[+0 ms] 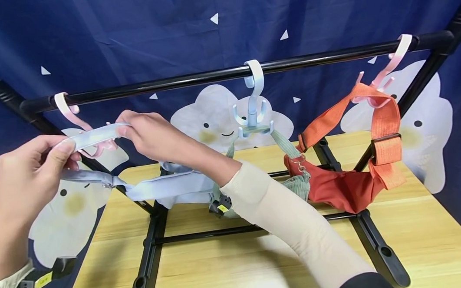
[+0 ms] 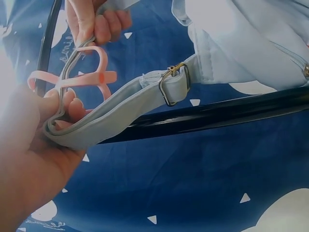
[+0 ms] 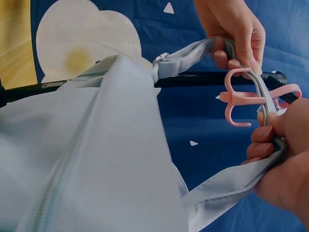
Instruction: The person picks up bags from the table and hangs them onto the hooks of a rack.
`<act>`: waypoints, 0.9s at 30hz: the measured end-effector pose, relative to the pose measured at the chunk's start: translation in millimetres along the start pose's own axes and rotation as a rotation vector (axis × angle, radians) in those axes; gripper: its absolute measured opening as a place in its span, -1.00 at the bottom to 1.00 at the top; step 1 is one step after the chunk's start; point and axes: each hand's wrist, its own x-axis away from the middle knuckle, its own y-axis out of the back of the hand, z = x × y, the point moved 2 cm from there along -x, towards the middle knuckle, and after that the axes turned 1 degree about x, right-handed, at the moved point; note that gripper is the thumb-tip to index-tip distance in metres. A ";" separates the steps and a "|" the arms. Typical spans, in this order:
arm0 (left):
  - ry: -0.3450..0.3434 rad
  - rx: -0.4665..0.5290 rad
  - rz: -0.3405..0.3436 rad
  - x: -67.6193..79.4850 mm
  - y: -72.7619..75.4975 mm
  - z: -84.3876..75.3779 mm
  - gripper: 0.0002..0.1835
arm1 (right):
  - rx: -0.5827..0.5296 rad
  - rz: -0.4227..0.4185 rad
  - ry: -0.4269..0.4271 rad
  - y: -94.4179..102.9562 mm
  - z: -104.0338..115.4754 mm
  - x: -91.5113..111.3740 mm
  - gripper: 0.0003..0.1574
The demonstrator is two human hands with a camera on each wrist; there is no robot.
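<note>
A light-blue bag (image 1: 172,187) hangs from its strap (image 1: 97,135), a short length of which is stretched between both hands. My left hand (image 1: 28,174) pinches this strap at the left, thumb on top. At the other end, my right hand (image 1: 155,135) grips it between thumb and curled fingers. Right behind the strap is a pink hook (image 1: 72,114) on the rack's bar; strap and hook overlap in every view. The left wrist view shows the strap's metal buckle (image 2: 174,83) near the bag body. In the right wrist view the bag's zipper (image 3: 63,169) faces the camera.
A black rack bar (image 1: 196,79) runs across. Its light-blue middle hook (image 1: 256,90) carries a green bag (image 1: 298,187), partly behind my right arm. At the right, another pink hook (image 1: 396,63) carries a red bag (image 1: 346,188) by an orange strap (image 1: 385,120). Below is a wooden table (image 1: 205,267).
</note>
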 end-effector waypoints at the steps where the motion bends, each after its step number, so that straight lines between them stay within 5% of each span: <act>1: 0.015 0.003 0.015 0.0 -0.5 0.3 -0.76 | -0.014 0.010 -0.022 -0.1 -0.1 -0.7 -0.62; 8: 0.082 -0.016 0.095 3.2 -1.4 4.5 -0.73 | -0.078 0.089 -0.143 -4.3 -1.7 -2.2 -0.62; 27: 0.055 0.061 0.074 13.9 -12.3 11.7 -0.79 | -0.073 0.051 -0.138 -17.7 -6.4 3.1 -0.65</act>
